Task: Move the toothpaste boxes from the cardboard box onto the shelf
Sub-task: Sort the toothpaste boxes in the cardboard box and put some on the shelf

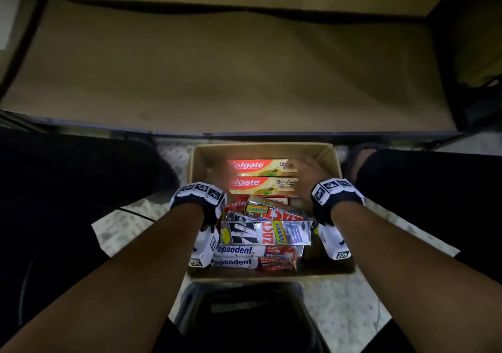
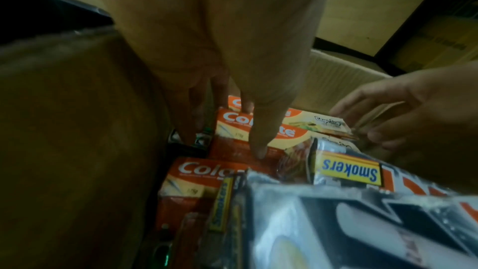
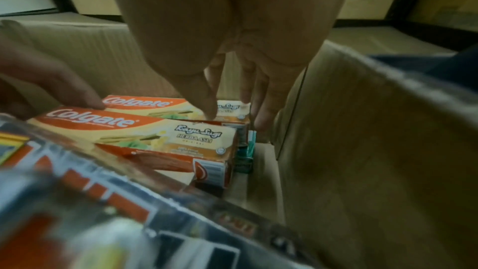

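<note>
An open cardboard box (image 1: 332, 162) stands on the floor in front of a low shelf (image 1: 217, 67) with a bare tan board. At its far end two red-and-cream Colgate boxes (image 1: 258, 166) (image 1: 260, 185) lie side by side on top of the pile. My left hand (image 1: 221, 172) reaches down at their left end; its fingers (image 2: 191, 120) point straight down beside the boxes and the thumb lies across the nearer Colgate box (image 2: 292, 132). At the right end, my right hand (image 1: 297, 168) has its thumb on the farther Colgate box (image 3: 139, 102) and its fingers (image 3: 264, 109) hang straight behind the ends.
Silver Zact Smokers boxes (image 1: 266, 233) and white Pepsodent boxes (image 1: 252, 250) fill the near half of the cardboard box. Green boxes (image 3: 248, 150) show under the Colgate ones. Dark-trousered legs flank the cardboard box, and a black object (image 1: 244, 312) sits just before it.
</note>
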A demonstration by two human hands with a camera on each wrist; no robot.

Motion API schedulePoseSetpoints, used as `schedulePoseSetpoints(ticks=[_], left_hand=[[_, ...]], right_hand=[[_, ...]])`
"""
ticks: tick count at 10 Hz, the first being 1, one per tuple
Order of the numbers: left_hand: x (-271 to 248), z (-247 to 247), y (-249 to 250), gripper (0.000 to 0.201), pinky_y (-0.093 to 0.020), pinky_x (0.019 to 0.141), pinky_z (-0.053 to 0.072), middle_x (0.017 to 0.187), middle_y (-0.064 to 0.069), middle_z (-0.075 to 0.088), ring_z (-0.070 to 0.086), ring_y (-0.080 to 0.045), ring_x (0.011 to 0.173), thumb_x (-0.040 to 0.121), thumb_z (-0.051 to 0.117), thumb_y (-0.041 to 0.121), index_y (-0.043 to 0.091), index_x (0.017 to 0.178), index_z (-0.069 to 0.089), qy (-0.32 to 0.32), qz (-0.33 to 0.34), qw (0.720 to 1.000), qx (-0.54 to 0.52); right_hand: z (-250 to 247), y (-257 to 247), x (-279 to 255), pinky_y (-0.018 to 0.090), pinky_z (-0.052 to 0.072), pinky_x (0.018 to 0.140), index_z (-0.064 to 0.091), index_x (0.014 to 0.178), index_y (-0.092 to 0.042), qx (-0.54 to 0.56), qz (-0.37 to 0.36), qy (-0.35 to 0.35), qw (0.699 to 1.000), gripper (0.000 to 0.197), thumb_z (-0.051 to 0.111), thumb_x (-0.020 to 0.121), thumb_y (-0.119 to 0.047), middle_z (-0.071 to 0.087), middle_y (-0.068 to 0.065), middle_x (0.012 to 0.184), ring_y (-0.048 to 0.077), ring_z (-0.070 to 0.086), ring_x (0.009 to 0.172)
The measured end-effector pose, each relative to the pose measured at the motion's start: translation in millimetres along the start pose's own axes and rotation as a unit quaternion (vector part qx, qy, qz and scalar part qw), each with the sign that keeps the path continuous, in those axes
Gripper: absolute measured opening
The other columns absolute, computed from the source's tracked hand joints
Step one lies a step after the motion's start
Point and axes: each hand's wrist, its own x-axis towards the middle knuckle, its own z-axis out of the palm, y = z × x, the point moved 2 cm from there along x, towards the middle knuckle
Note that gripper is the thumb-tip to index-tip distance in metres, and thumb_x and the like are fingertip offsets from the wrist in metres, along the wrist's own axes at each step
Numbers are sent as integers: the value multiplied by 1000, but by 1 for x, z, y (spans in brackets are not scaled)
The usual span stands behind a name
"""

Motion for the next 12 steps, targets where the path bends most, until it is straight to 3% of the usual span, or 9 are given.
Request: schedulePoseSetpoints(ticks=[2, 3, 4, 6, 7, 8, 9, 11, 12], left_hand=[[11, 14, -4, 79, -40, 101, 43, 141, -14, 44, 49, -33, 124, 77, 78, 20, 16, 144, 36, 27, -7, 999, -19], [17, 15, -9, 73, -40, 99, 45, 136, -12, 47, 50, -32, 120, 76, 79, 21, 14, 138, 40, 45, 7, 998, -34], [16, 16, -12, 61, -35, 91, 49, 123, -8, 51, 57, -29, 108, 73, 79, 22, 26, 121, 43, 53, 49, 995, -71], [16, 12, -21, 54, -23, 75, 35, 110, -11, 51, 55, -27, 95, 60, 84, 12, 25, 101, 51, 53, 71, 985, -145], [21, 12, -26, 46, -24, 70, 41, 107, -4, 58, 59, -18, 92, 61, 88, 16, 30, 89, 54, 67, 38, 976, -203], [25, 13, -25, 38, -24, 63, 43, 98, 3, 63, 61, -11, 84, 66, 88, 20, 27, 86, 56, 78, 2, 958, -275], [24, 18, -24, 41, -32, 71, 53, 95, 2, 67, 65, -16, 86, 66, 89, 22, 27, 86, 54, 77, -7, 946, -314], [17, 9, -19, 41, -24, 69, 48, 108, 5, 63, 62, -15, 95, 70, 87, 33, 24, 100, 60, 37, -19, 958, -284], [11, 0, -19, 37, -24, 66, 50, 106, 2, 64, 64, -17, 90, 70, 88, 28, 23, 100, 67, 5, -18, 954, -301]], right_hand=[[3, 9, 19, 40, 48, 100, 40, 136, -34, -23, -14, 14, 1000, 68, 60, 81, 1, 30, 3, 137, 31, 57, 112], [4, 13, 20, 39, 47, 100, 38, 138, -29, -75, -46, 30, 996, 64, 67, 83, -13, 28, 4, 134, 31, 58, 109], [8, 16, 16, 45, 47, 100, 38, 136, -26, -94, -56, 53, 993, 59, 65, 84, -17, 30, 6, 131, 34, 54, 112], [12, 7, 15, 40, 42, 106, 48, 121, -22, 20, 5, 60, 998, 52, 62, 77, 1, 27, 5, 130, 30, 53, 112], [10, 3, 15, 40, 46, 102, 49, 114, -25, 62, 34, 59, 996, 43, 59, 80, -1, 25, 5, 133, 31, 57, 108], [10, 7, 16, 34, 43, 101, 48, 107, -23, 104, 52, 52, 992, 30, 57, 83, -7, 35, 9, 132, 29, 56, 108], [8, 15, 19, 28, 45, 84, 49, 100, -23, 132, 65, 47, 988, 17, 58, 87, -17, 59, 2, 105, 23, 59, 95], [1, 25, 23, 21, 45, 85, 64, 108, -28, 181, 52, 50, 981, 26, 70, 85, -18, 66, -2, 109, 16, 63, 101], [-5, 25, 20, 16, 43, 75, 70, 108, -27, 203, 47, 40, 977, 24, 72, 86, -17, 70, -5, 106, 10, 63, 92]])
